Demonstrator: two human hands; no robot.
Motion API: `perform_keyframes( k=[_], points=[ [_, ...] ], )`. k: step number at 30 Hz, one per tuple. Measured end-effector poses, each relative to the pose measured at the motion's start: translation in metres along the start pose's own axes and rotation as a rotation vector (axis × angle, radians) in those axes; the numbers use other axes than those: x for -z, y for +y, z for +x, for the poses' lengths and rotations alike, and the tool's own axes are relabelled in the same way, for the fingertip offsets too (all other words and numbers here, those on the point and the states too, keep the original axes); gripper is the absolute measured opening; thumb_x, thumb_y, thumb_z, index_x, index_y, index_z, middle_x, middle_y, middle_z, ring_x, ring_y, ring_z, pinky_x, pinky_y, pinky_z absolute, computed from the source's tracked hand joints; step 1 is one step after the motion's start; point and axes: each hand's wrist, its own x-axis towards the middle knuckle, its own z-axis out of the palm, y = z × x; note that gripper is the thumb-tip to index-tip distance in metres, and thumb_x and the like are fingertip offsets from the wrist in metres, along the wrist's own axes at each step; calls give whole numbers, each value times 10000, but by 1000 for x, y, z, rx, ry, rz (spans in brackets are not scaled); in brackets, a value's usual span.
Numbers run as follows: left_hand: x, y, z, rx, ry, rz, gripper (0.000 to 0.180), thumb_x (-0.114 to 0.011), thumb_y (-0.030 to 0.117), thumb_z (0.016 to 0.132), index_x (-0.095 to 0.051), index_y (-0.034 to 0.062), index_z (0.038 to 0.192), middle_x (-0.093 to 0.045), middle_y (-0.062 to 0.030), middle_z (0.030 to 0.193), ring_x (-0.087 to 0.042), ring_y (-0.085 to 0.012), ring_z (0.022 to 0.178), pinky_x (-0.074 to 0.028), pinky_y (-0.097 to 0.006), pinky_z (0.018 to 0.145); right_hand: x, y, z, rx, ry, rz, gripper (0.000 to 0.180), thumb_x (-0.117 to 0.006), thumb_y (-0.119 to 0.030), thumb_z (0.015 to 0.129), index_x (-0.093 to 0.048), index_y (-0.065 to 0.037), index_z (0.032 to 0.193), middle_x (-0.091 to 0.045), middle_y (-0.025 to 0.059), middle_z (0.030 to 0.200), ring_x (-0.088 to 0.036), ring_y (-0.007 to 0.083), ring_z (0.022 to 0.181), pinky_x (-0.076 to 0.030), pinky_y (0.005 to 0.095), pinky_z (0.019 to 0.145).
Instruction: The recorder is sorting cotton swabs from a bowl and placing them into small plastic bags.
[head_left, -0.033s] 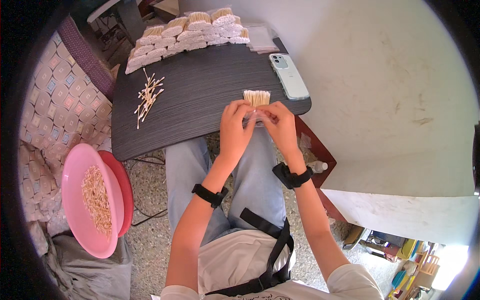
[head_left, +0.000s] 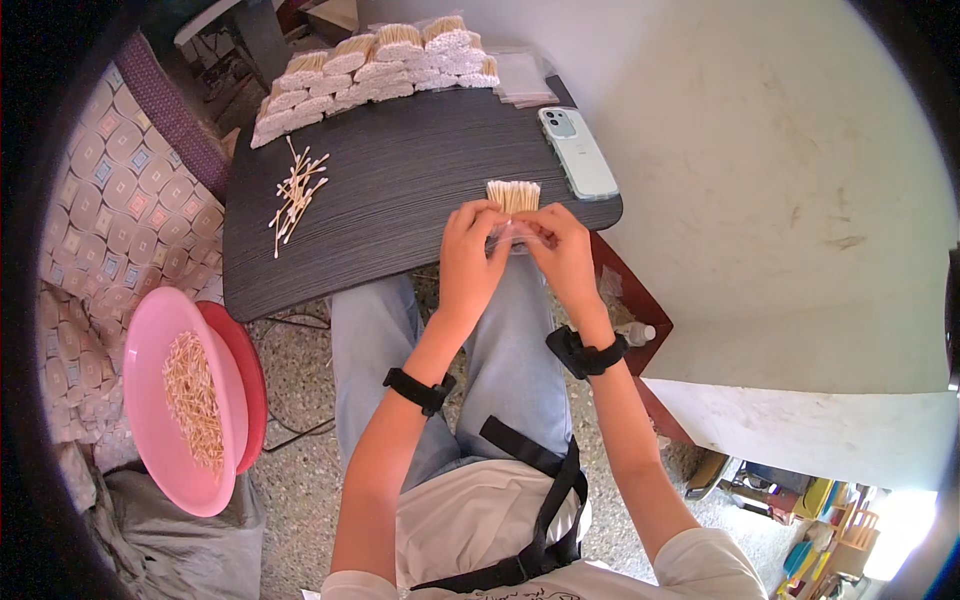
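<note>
A: Where is the bag (head_left: 518, 243)?

B: It is at the near edge of the table (head_left: 400, 160), right of the middle, between the two hands. Beyond its clear film I see the bundle (head_left: 514, 197) of swabs, with white tips in a row, pointing away from the person.

A: And how is the left hand (head_left: 470, 245)?

B: Its fingers are bent, and the thumb and fingertips come together on the film, in a pinch.

A: Is the right hand (head_left: 562, 242) similar?

B: Yes, it also pinches the film, from the other side, and the fingertips of both hands almost meet. Which finger presses exactly where, I cannot tell, because they partly hide one another.

A: What else lies on the table?

B: The phone (head_left: 580, 155) lies near the right edge, with its cameras upward. On the left there are loose swabs (head_left: 295, 195), crossed over each other. Along the far edge the packs (head_left: 375, 70) are piled up, and just beside them are flat bags (head_left: 524, 78).

A: And off the table?

B: On the left, a pink basin (head_left: 143, 410) holds many swabs, and a red basin (head_left: 254, 400) shows behind it.
</note>
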Motion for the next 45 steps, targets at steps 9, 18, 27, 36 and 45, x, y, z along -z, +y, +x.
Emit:
perform_keyframes(
  k=[9,18,27,36,45],
  points=[
    [4,-2,-6,-128,-60,103,240,-641,19,759,-626,26,998,-573,-93,1072,-557,-274,966,-452,-372,840,3,0,-4,11,-33,14,231,-613,7,783,-633,-21,1011,-534,86,768,-528,166,632,-437,269,578],
    [7,3,-6,-74,-134,114,308,-621,-17,744,-606,15,1050,-541,-109,1122,-545,-281,1006,-461,-370,853,4,-12,-7,67,-63,-152,225,-603,4,778,-631,-26,1000,-533,126,816,-586,273,686,-478,354,618],
    [10,-1,-4,-103,-179,200,398,-611,25,766,-537,9,1157,-494,-126,1245,-485,-312,1142,-426,-396,922,5,-10,-4,80,-124,-341,309,-639,-60,766,-609,-68,1073,-535,119,885,-600,303,738,-495,383,639],
    [14,-7,-3,-268,-289,362,564,-604,50,775,-439,35,1314,-389,-124,1407,-422,-272,1253,-351,-393,973,7,-2,-5,114,-189,-405,366,-622,-62,783,-587,-98,1146,-498,124,919,-580,297,802,-491,392,666],
    [11,-6,-8,-247,-287,358,527,-591,46,786,-450,3,1291,-384,-132,1417,-415,-250,1268,-353,-388,965,11,0,-12,123,-147,-345,428,-635,-39,762,-585,-99,1183,-469,101,882,-534,262,760,-463,365,697]
  ],
)
